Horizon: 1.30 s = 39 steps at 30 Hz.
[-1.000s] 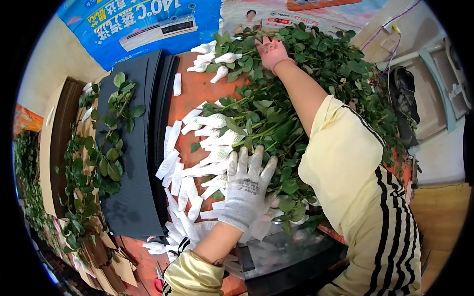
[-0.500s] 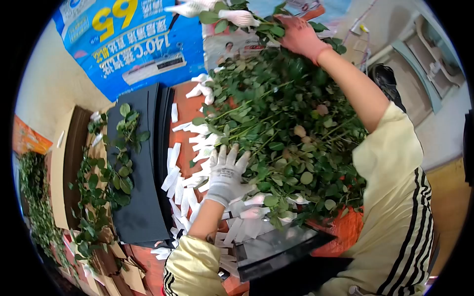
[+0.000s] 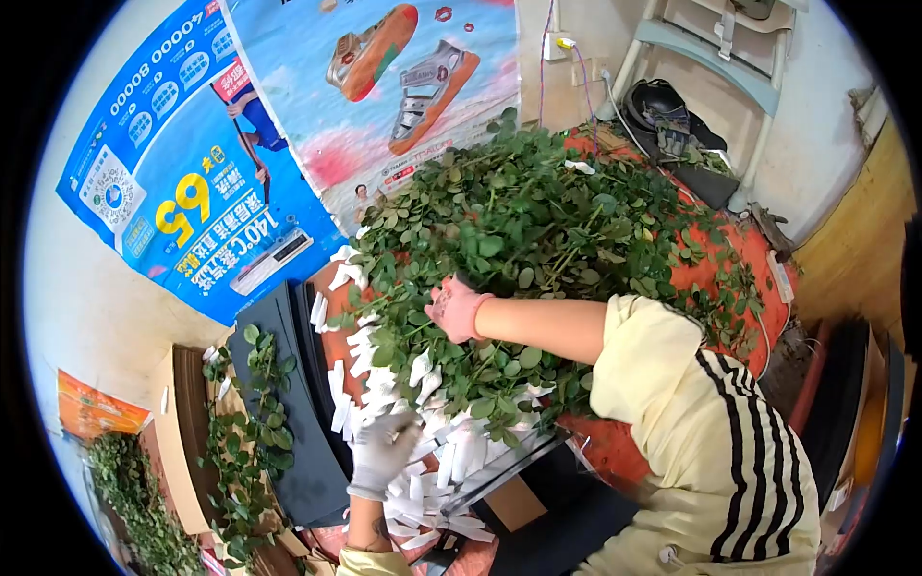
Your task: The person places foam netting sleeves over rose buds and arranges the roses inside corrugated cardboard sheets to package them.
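My right hand [image 3: 458, 309], in a pink glove, is closed around leafy stems at the left part of a large heap of green leafy stems [image 3: 538, 250]. Buds in white net sleeves [image 3: 423, 370] hang just below it. My left hand [image 3: 386, 453], in a pale grey glove, is over the loose white net sleeves [image 3: 461, 456] at the heap's lower left. Its fingers are bent and blurred, and what lies between them, if anything, cannot be made out.
Black sheets [image 3: 288, 413] stand left of the sleeves, with leafy stems [image 3: 264, 394] on them. Farther left is stacked cardboard [image 3: 181, 432]. Posters [image 3: 384, 106] cover the wall behind. A folded chair [image 3: 711, 62] and a black bag [image 3: 663, 110] are at the back right.
My right hand has come down and left from the top of the view with the stems and sleeved buds. My left hand has left the heap's edge, its fingers now bent. The view has shifted.
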Each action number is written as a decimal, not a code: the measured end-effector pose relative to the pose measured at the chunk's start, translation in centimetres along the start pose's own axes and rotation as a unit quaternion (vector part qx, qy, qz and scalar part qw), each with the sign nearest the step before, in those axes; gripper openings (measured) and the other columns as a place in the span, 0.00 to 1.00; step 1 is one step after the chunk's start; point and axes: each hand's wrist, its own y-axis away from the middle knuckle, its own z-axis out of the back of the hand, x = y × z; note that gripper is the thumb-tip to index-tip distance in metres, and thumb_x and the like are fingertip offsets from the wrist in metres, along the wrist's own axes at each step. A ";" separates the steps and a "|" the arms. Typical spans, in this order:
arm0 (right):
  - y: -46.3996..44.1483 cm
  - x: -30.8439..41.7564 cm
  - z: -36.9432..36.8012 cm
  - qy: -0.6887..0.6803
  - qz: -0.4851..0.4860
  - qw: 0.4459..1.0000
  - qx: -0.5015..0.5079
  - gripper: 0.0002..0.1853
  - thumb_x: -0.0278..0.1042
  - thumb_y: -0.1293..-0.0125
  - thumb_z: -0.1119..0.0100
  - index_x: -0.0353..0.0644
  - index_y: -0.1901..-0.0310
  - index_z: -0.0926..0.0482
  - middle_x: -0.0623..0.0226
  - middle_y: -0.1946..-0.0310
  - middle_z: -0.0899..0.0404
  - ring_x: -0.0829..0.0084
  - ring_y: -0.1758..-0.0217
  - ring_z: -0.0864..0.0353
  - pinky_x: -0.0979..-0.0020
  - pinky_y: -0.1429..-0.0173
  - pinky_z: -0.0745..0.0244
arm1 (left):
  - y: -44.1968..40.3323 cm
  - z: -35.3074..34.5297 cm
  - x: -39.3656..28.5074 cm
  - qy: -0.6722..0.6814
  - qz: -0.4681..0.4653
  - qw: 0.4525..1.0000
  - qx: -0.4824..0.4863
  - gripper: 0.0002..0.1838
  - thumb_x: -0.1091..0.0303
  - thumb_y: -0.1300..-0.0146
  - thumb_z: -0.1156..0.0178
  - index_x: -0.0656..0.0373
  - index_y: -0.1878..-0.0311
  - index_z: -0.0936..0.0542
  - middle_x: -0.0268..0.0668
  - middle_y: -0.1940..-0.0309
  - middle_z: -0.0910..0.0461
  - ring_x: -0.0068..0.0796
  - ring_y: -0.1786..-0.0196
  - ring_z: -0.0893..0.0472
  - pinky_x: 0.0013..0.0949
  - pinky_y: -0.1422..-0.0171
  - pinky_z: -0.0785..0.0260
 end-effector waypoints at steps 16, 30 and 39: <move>10.6 0.6 0.0 0.094 0.024 0.983 -0.154 0.28 0.50 0.50 0.44 0.37 0.53 0.28 0.59 0.67 0.27 0.64 0.64 0.25 0.64 0.57 0.34 | -7.3 -3.0 0.4 -0.270 -0.146 0.943 -0.127 0.38 0.47 0.52 0.39 0.57 0.39 0.33 0.49 0.38 0.35 0.53 0.35 0.40 0.53 0.30 0.54; -16.8 0.1 1.0 -0.061 -0.042 0.985 -0.155 0.25 0.39 0.42 0.56 0.41 0.43 0.31 0.53 0.41 0.31 0.56 0.38 0.33 0.51 0.36 0.41 | -4.5 -1.0 -1.4 -0.161 0.011 0.981 -0.106 0.33 0.56 0.47 0.42 0.52 0.37 0.37 0.50 0.50 0.25 0.50 0.51 0.24 0.45 0.49 0.32; -1.6 2.8 5.3 -0.052 0.073 0.950 -0.300 0.27 0.42 0.46 0.47 0.42 0.44 0.32 0.54 0.48 0.27 0.59 0.42 0.29 0.60 0.37 0.39 | -1.4 1.9 0.9 0.279 -0.011 0.959 0.037 0.25 0.66 0.43 0.38 0.66 0.44 0.29 0.35 0.57 0.23 0.22 0.61 0.24 0.26 0.56 0.30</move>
